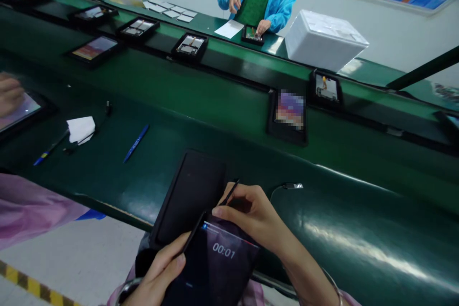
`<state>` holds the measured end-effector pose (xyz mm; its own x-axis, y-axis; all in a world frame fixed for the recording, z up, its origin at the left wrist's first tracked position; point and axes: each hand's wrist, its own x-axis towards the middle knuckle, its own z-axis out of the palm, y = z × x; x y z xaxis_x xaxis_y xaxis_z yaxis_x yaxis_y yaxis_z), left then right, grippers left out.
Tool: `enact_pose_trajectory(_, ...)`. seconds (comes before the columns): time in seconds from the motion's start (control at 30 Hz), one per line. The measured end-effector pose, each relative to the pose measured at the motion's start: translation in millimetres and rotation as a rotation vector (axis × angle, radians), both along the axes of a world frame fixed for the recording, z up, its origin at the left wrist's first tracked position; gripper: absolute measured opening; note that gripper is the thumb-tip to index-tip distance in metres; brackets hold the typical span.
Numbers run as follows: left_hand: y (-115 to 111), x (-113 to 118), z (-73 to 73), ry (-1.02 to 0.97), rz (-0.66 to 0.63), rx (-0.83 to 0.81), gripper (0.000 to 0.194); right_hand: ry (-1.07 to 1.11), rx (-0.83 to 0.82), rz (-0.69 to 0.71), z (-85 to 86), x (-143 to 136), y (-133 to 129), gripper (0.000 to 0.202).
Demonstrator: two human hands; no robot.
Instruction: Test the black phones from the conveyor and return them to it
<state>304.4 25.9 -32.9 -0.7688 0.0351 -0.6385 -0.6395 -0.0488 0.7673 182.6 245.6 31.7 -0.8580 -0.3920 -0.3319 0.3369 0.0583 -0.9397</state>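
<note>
My left hand (161,272) grips the left edge of a dark tablet (218,272), thumb on the front and fingers around the side. Its lit screen reads 00:01. At the tablet's top edge, my right hand (253,215) is closed, thumb and fingers pinching a thin black stick-like piece (233,189) that slants up and to the right. Its lower end is hidden by the fingers, so I cannot tell whether it enters the tablet. Behind the tablet lies a black tray (191,191) at the table's near edge.
A cable with a metal plug (294,185) lies to the right, and a blue pen (136,143) to the left. Beyond, a tablet in a black tray (290,110) and several opened devices (190,45) line the belt. A co-worker in blue (258,0) works opposite, near a white box (324,38).
</note>
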Motion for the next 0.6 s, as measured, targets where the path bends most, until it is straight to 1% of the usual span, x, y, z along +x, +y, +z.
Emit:
enact_pose_trajectory(0.07, -5, -15, 2.7, 0.069, -0.083, 0.006, 0.055, 0.055, 0.016, -0.11, 0.3, -2, 1, 0.02)
enact_pose_trajectory(0.1, -7, -22, 3.8, 0.105, -0.13, 0.015, 0.053, 0.09, 0.013, -0.203, 0.7, -5, 4, 0.019)
enact_pose_trajectory(0.13, -9, -29, 4.8, 0.133, -0.159, 0.021, 0.051, 0.13, -0.009, -0.328, 1.3, -11, 8, 0.019)
enact_pose_trajectory(0.2, -9, -42, 6.6, 0.165, -0.158, 0.016, 0.05, 0.214, -0.081, -0.604, 2.3, -24, 20, 0.021)
enact_pose_trajectory(0.23, -8, -49, 7.5, 0.171, -0.13, 0.002, 0.052, 0.257, -0.106, -0.718, 2.3, -31, 28, 0.024)
enact_pose_trajectory(0.27, -6, -56, 8.0, 0.169, -0.086, -0.016, 0.055, 0.293, -0.11, -0.792, 1.7, -36, 36, 0.026)
enact_pose_trajectory(0.3, -4, -65, 8.1, 0.159, -0.042, -0.029, 0.059, 0.318, -0.088, -0.828, 0.1, -40, 44, 0.029)
enact_pose_trajectory(0.37, 2, -87, 6.3, 0.144, 0.002, -0.044, 0.065, 0.338, -0.014, -0.863, -7.1, -41, 59, 0.033)
enact_pose_trajectory(0.43, 7, -112, 1.5, 0.16, 0.014, -0.074, 0.066, 0.345, 0.065, -0.906, -19.4, -36, 72, 0.036)
enact_pose_trajectory(0.5, 9, -132, -5.1, 0.208, -0.004, -0.13, 0.067, 0.351, 0.157, -0.932, -34.1, -27, 81, 0.037)
enact_pose_trajectory(0.53, 7, -136, -8.5, 0.241, -0.01, -0.155, 0.068, 0.36, 0.205, -0.934, -40.9, -22, 85, 0.039)
enact_pose_trajectory(0.57, 4, -136, -12.0, 0.28, -0.003, -0.164, 0.069, 0.376, 0.253, -0.92, -46.6, -17, 89, 0.04)
enact_pose_trajectory(0.6, -1, -131, -16.1, 0.35, -0.014, -0.194, 0.069, 0.399, 0.306, -0.895, -50.9, -13, 92, 0.04)
